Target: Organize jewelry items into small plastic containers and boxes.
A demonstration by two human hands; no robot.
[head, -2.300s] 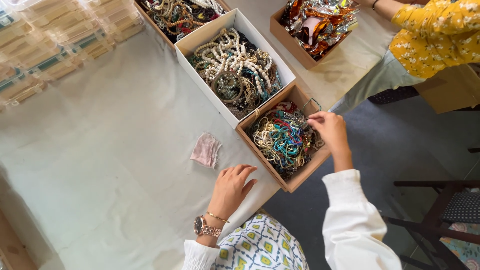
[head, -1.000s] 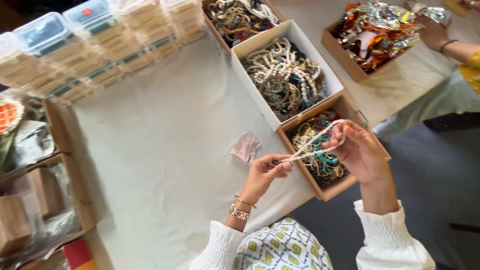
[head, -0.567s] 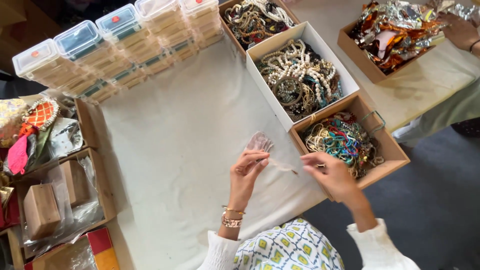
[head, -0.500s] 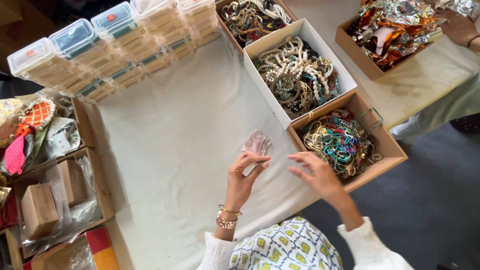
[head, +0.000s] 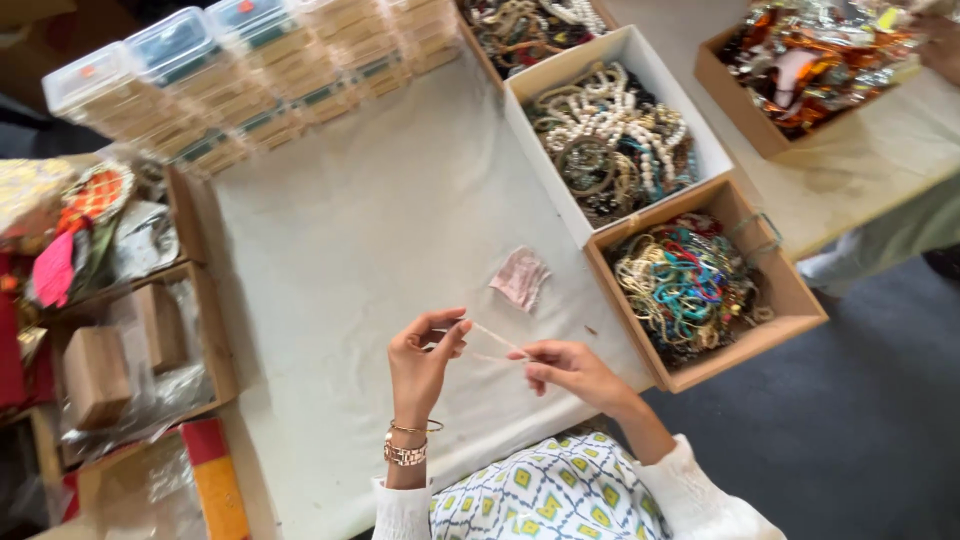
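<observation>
Both hands pinch a thin pale strand stretched between them above the near edge of the table: the left hand takes one end in a fingertip grip, the right hand the other. Just beyond lies a small pink pouch. To the right, a brown box holds colourful beaded bracelets; farther off, a white box holds pearl strands.

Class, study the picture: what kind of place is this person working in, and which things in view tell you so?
Probably a jewellery-making or sorting workspace. Open boxes hold pale bead bracelets and multicoloured bracelets, stacked clear plastic cases line the cloth-covered table, and the left hand and right hand stretch a thin pale strand between them.
</observation>
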